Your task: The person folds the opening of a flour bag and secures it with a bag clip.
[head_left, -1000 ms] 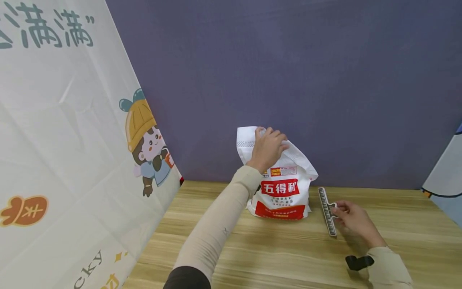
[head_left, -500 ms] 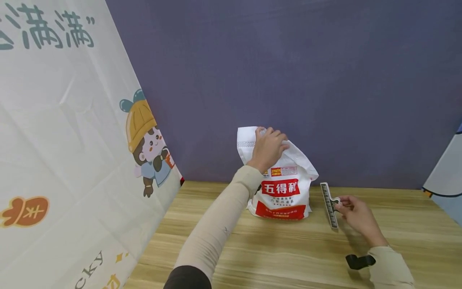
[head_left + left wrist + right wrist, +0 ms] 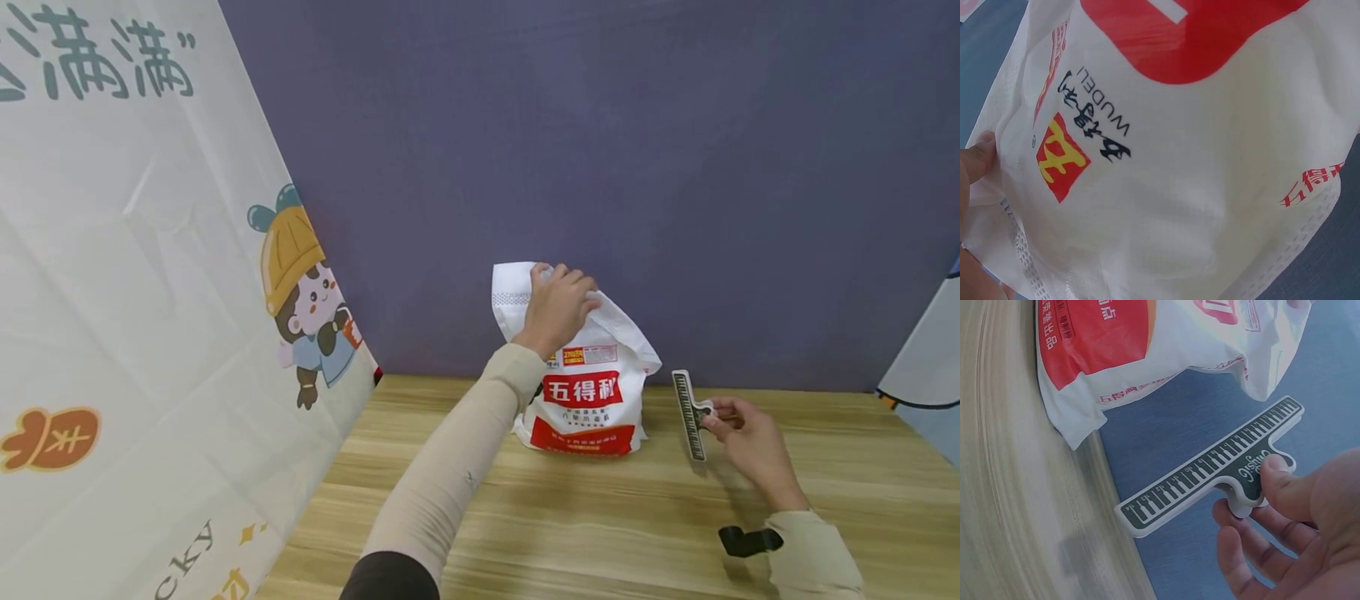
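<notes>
A white bag with red panels and Chinese lettering (image 3: 592,392) stands on the wooden table (image 3: 570,525) against the purple wall. My left hand (image 3: 555,307) grips its gathered top; the bag's white plastic (image 3: 1197,187) fills the left wrist view, with my thumb (image 3: 975,159) at its edge. To the bag's right, my right hand (image 3: 742,437) pinches the handle of a long bag clip printed with piano keys (image 3: 690,414), lifted off the table. In the right wrist view the clip (image 3: 1210,469) hangs below the bag (image 3: 1116,350), with my thumb (image 3: 1279,481) on its handle.
A white banner with a cartoon child in a yellow hat (image 3: 300,292) leans along the left side. A purple wall (image 3: 600,150) closes the back. A second printed panel (image 3: 926,358) stands at the far right. A black wrist strap (image 3: 746,542) sits on my right sleeve.
My right hand has lifted the piano-key clip off the table, up and slightly right. The left hand and the bag have not moved.
</notes>
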